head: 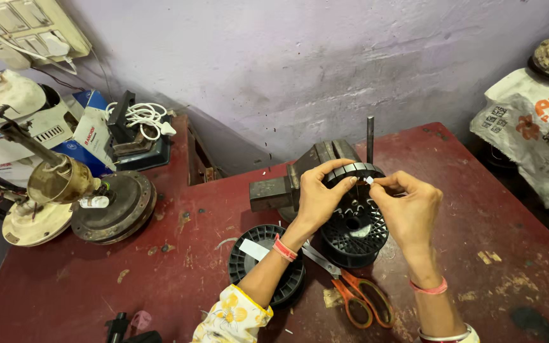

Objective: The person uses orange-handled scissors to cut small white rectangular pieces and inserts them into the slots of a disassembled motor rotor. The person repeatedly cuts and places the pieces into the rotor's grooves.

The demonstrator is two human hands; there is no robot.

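Observation:
A round slotted metal core (358,170) sits upright above a black plastic spool (355,230) on the dark red table (160,267). My left hand (318,194) grips the core's left rim, fingers curled over its top. My right hand (408,206) pinches a small white slip (369,181) against the core's upper right slots. A second black spool (263,262) with a white paper strip lies under my left forearm. Orange-handled scissors (357,297) rest between my two forearms.
A metal vise (293,181) with an upright rod (370,136) stands behind the core. Ceiling fan motor parts (112,206) and a brass-coloured fan body (55,181) lie at left. Boxes and a white cable (144,117) sit at back left. A printed white sack (532,136) hangs at right.

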